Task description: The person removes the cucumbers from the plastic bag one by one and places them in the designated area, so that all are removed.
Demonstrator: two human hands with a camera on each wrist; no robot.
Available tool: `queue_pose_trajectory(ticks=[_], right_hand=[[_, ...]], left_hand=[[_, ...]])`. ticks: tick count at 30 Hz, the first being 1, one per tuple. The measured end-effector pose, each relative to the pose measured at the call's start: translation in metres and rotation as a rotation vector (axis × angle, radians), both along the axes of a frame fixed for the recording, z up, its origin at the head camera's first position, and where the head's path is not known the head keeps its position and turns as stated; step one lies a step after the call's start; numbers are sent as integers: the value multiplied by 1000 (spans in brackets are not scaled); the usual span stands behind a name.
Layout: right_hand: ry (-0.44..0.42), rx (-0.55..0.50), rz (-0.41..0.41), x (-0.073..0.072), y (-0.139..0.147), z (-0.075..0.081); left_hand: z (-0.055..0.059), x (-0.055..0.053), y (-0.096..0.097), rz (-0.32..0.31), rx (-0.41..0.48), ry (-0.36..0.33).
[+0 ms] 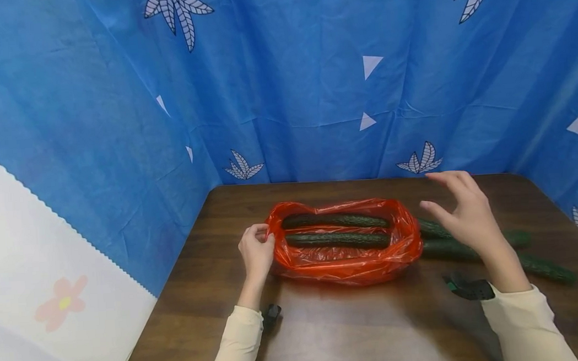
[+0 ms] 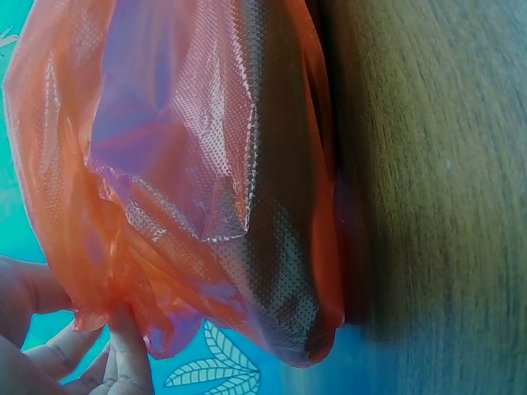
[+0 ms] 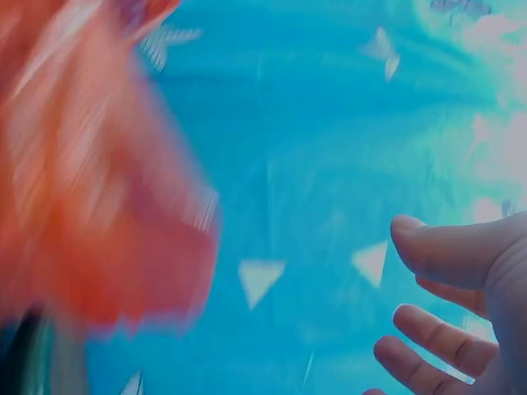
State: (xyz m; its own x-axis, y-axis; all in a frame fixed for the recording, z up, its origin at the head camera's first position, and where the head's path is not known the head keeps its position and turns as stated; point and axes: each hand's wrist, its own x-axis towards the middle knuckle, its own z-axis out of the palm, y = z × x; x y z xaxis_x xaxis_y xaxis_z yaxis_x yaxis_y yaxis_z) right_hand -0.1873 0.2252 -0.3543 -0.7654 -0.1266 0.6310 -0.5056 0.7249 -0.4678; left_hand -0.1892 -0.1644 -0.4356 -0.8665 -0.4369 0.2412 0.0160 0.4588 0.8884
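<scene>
Orange plastic is what my left hand (image 1: pixel 256 251) pinches: it holds the rim of the thin orange bag (image 1: pixel 343 254) at the bag's left end, near the middle of the head view. The bag lies open on the brown table (image 1: pixel 358 331) with two cucumbers (image 1: pixel 337 240) inside. My right hand (image 1: pixel 462 214) floats above the bag's right end with loose, spread fingers and holds nothing. Under it, at the right of the frame, more loose cucumbers (image 1: pixel 543 267) lie on the table. The right wrist view is blurry, so I can't be sure how near that hand is to the bag. I think the pinch should stay gentle but firm, so the mouth stays wide and the thin plastic does not tear.
</scene>
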Motion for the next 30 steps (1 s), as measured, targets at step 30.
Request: queue_pose_trajectory(ticks=[30], right_hand=[[-391, 305, 231, -43, -152, -51]], left_hand=[[1, 4, -4, -5, 6, 11]])
